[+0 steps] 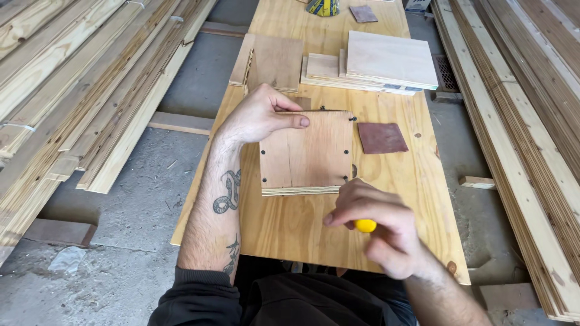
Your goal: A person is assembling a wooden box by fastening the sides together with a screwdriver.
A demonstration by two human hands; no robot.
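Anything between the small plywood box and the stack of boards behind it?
Nothing: in the head view only bare tabletop separates the box from the board stack. The brown sandpaper square lies beside the box.

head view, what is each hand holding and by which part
Left hand pins the square plywood piece by its top-left edge, thumb flat on its face. Right hand is closed round a yellow-handled tool; the rest of the tool is hidden.
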